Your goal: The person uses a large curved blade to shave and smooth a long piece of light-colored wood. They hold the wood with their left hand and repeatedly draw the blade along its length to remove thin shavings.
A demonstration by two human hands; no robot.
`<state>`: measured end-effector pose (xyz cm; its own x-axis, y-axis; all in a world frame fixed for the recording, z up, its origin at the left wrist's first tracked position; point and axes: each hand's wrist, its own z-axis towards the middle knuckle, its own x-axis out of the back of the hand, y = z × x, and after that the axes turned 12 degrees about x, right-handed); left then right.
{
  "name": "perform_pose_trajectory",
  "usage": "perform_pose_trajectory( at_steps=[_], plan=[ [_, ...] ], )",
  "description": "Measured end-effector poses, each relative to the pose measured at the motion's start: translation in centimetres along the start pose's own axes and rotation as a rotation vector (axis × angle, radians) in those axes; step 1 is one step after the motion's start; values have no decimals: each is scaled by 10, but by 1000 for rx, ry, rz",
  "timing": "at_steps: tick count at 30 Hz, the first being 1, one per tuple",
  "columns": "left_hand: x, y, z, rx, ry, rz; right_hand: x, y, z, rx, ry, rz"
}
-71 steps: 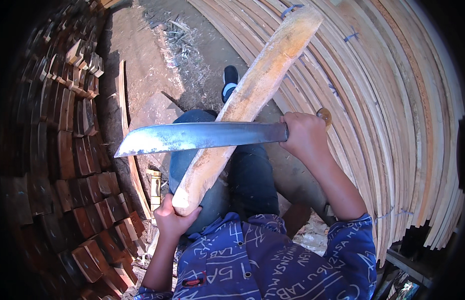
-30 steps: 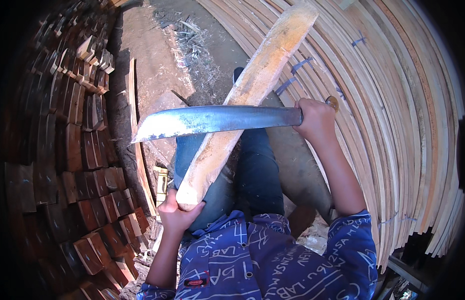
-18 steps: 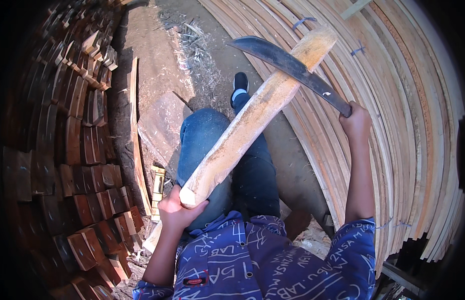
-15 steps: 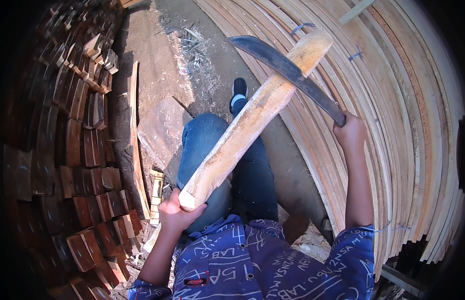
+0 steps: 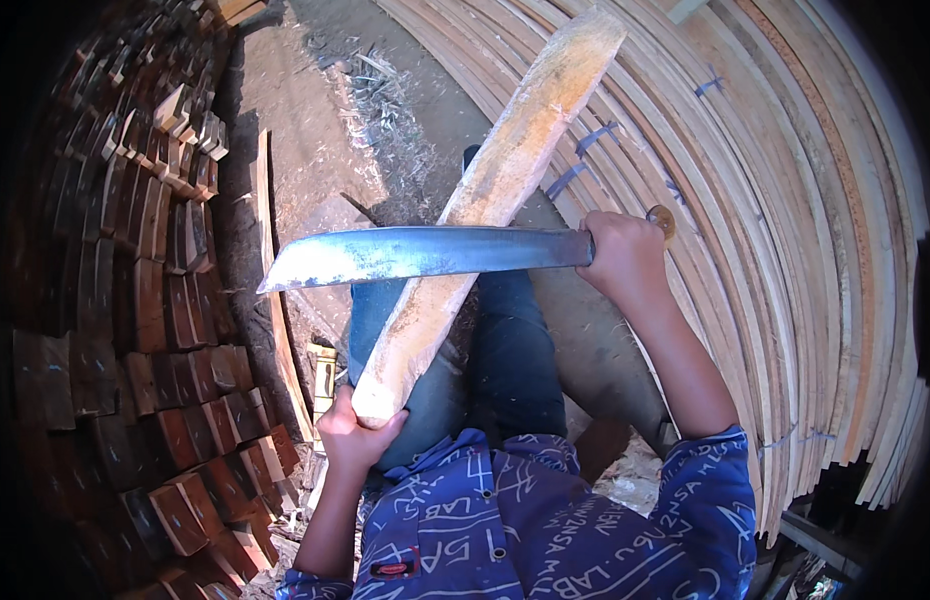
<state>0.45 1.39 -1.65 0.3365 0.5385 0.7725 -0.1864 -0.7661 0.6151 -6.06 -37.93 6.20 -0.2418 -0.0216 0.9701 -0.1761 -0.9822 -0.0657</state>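
Observation:
My left hand (image 5: 353,432) grips the near end of a long, rough-hewn piece of wood (image 5: 525,140), which slants up and away to the right above my legs. My right hand (image 5: 625,252) is closed round the handle of a machete (image 5: 415,254), whose rounded butt shows behind the fist. The broad steel blade lies level across the middle of the wood in this view, its tip pointing left. Whether the blade touches the wood or hovers over it, I cannot tell.
Stacked reddish-brown wood blocks (image 5: 175,430) rise along the left. Long pale planks (image 5: 785,250), bundled with blue ties, curve along the right. A thin strip of wood (image 5: 270,270) lies on the dirt ground, near a short yellowish piece (image 5: 323,372). Shavings (image 5: 380,95) litter the ground farther ahead.
My right hand has drawn the machete nearer and leftward, from the wood's far part to its middle, turning the blade's broad face up. The wood's far end has swung slightly left and away.

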Motion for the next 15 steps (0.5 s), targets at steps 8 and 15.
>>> perform_pose_trajectory(
  at_steps=[8,15],
  plan=[
    [5,5,1,-28,-18,32,16,77,5,-377,-20,-166],
    [4,3,2,21,-98,-57,23,1,-4,-106,-98,-10]
  ],
)
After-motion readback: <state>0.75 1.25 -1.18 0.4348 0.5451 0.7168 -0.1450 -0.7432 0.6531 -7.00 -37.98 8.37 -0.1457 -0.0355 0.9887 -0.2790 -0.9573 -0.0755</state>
